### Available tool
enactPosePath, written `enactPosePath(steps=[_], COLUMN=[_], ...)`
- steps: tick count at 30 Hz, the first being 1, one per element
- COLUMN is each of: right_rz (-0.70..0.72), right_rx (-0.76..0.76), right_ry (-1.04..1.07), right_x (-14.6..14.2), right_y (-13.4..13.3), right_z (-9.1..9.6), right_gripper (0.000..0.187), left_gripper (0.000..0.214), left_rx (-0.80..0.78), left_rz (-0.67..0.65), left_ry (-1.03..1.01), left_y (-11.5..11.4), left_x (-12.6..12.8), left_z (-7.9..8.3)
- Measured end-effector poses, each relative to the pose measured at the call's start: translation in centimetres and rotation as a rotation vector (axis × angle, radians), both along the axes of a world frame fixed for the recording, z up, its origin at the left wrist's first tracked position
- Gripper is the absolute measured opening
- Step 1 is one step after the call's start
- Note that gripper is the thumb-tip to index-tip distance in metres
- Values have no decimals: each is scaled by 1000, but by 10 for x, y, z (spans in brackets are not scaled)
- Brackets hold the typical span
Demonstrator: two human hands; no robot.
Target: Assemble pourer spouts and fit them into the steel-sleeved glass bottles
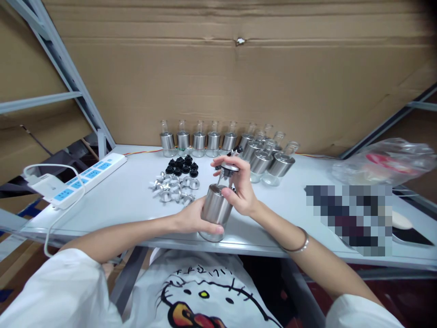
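A glass bottle with a brushed-metal sleeve stands tilted near the front edge of the table. My left hand is closed round its lower body. At the neck, my right hand curls over a black-and-silver pourer cap, fingers across the top and thumb against the bottle's shoulder. Part of the cap is hidden by the fingers. Behind my left hand lie a cluster of black stopper pieces and a heap of silver-and-white cap parts.
Several similar sleeved bottles line the back, with more grouped at right. A white power strip with a cable lies at left. On the right are a clear plastic bag and a blurred-out item. Cardboard walls the back.
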State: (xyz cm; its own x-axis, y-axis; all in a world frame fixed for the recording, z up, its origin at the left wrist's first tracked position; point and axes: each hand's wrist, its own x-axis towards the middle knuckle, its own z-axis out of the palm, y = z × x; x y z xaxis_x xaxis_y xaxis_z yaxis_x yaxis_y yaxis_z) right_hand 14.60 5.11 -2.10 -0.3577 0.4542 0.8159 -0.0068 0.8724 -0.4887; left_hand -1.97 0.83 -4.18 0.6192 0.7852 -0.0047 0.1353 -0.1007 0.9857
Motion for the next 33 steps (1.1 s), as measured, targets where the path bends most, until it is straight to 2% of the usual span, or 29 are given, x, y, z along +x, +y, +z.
enactPosePath(steps=[3,5,11,16,21,33], right_rz=[-19,-20,-73,-98,-156,-93], right_rx=[31,29,-171,-241,-324,-280], right_ry=[27,61,137,284,329,363], right_x=[-4,-7,-15,-19,-19,-13], right_y=[0,-4,-14,-19,-21,-15], right_z=[-3,-3,-2,-4,0,10], right_gripper=[73,78,59,33,24,16], left_gripper=[67,68,53,53,52,51], left_rx=[10,13,-102,-63,-49,-16], left_rz=[-8,-15,-60,-4,-5,-16], left_ry=[-78,-99,-120,-59,-26,4], left_y=[0,0,-6,-9,-7,-4], left_x=[-1,-1,0,2,1,0], left_z=[-2,-3,2,4,5,10])
